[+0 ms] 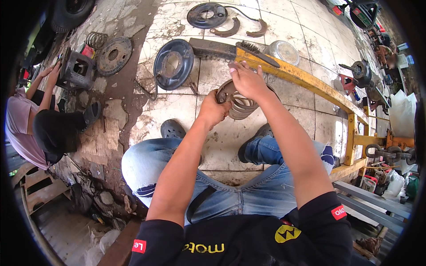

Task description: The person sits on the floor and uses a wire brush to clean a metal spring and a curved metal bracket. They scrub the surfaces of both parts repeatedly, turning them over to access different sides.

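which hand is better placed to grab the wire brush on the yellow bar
Right. The right hand lies on top of the brake shoes, fingertips almost at the wire brush. The left hand sits lower, gripping the shoes' near edge.

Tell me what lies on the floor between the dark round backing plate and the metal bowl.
In the head view, a wire brush lies between the backing plate and the metal bowl, its bristles beside the yellow beam.

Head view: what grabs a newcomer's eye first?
Dead centre, the left hand and right hand grip a pair of curved brake shoes above the tiled floor. Just beyond lie a dark round backing plate and a wire brush on a yellow steel frame.
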### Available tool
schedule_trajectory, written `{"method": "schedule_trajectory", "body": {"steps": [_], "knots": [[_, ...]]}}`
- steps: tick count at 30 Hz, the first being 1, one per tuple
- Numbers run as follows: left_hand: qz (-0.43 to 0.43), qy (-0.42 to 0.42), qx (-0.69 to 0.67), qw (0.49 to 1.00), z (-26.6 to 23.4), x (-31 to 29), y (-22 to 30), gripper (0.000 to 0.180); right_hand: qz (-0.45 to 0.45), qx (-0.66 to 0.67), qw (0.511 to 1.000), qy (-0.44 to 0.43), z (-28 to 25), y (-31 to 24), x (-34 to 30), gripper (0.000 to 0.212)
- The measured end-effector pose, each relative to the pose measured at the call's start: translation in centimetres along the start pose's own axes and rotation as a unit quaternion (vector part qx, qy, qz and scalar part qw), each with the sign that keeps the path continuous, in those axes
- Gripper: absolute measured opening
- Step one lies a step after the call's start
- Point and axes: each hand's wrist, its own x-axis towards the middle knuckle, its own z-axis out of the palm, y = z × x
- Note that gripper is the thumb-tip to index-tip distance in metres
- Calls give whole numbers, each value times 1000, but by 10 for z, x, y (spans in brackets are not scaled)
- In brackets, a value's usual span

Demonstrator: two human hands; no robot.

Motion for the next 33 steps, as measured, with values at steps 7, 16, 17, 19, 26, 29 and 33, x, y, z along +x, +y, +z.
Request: {"method": "schedule_trajectory", "body": {"steps": [7, 16, 17, 19, 26, 29, 33], "knots": [[43, 3, 117, 992, 1, 9, -7, 45, -133, -58, 984, 105, 26, 9, -43, 52], [28, -3, 19, 999, 0, 3, -7, 46, -2, 123, 991, 58, -9, -4, -10, 51], [34, 10, 47, 998, 0, 5, -10, 46, -43, 85, 991, 97, -5, -1, -23, 51], [47, 33, 110, 992, -4, 8, -14, 48, -115, 17, 989, 87, 21, -5, -45, 51], [3, 4, 57, 998, 3, 1, 0, 51, 37, -11, 999, -37, -15, -5, 5, 54], [69, 29, 66, 995, -3, 17, -25, 50, 76, 71, 992, -71, -39, -8, 0, 57], [52, 21, 93, 994, 1, 8, -11, 54, -31, -54, 997, 43, 7, -6, -42, 55]]}}
